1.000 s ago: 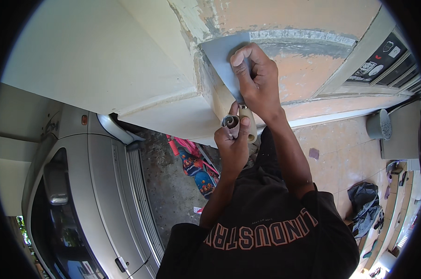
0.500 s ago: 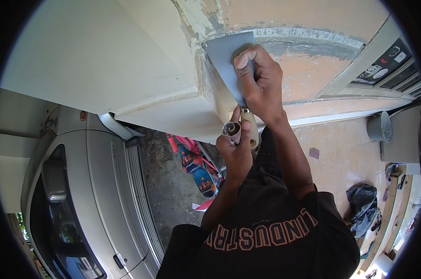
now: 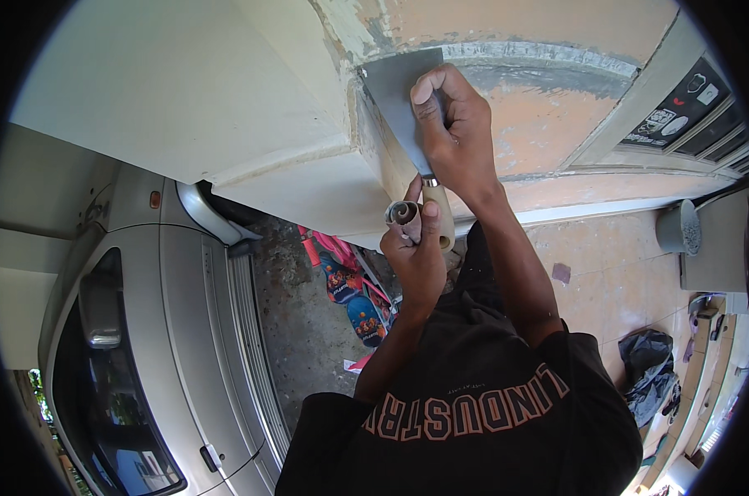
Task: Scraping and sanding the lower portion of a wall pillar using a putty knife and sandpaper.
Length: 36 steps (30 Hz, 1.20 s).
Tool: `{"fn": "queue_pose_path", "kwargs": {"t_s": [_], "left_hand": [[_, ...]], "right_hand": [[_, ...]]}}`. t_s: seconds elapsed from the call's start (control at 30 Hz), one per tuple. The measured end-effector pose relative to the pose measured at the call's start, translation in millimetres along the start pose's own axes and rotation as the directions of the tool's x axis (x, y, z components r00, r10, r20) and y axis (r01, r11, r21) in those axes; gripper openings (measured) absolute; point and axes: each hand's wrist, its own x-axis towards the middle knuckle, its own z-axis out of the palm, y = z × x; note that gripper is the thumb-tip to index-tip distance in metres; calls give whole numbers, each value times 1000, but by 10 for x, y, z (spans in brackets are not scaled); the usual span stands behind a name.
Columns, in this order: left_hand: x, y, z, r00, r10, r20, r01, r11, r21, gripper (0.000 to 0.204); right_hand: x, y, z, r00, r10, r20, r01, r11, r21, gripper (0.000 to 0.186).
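Note:
A wide putty knife [image 3: 397,103] with a grey blade and a cream handle is held upright in the picture, in front of the wall corner. My left hand [image 3: 416,256] is closed around its handle [image 3: 437,211] and also holds a rolled-up sheet [image 3: 403,217], which looks like sandpaper. My right hand [image 3: 459,136] is over the blade's right side, thumb and forefinger pinched together. Whatever that pinch holds, if anything, is hidden. Behind the blade's broad end, the peach wall [image 3: 531,124] carries a curved band of grey and white filler [image 3: 548,70].
On the left are a cream pillar [image 3: 201,91] and a parked silver-grey car [image 3: 188,331]. Blue patterned sandals [image 3: 364,321] and pink items are on the concrete below. To the right are a louvred window [image 3: 689,116], a grey bucket [image 3: 679,227] and a black plastic bag [image 3: 646,355].
Both hands and the putty knife appear slightly further left and higher in the picture, and the whole view has shifted a little. The grips look the same.

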Motion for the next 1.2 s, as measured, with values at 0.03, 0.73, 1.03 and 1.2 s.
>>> {"fn": "queue_pose_path", "kwargs": {"t_s": [0.03,0.73,1.03,1.2], "left_hand": [[2,-19,-9,1000,12,1,-12,1000,-5,51],[-40,-22,-228,978,-135,158,159,976,-149,49],[-186,289,-232,961,-231,151,259,943,-211,47],[-259,402,-224,930,-315,192,362,878,-312,46]], "right_hand": [[-22,5,-1,1000,-20,-2,20,998,-57,6],[-2,-103,24,990,129,50,-129,992,-5,9],[24,-254,2,990,135,31,-133,989,-69,9],[29,-249,-5,993,105,54,-97,985,-142,3]]}}
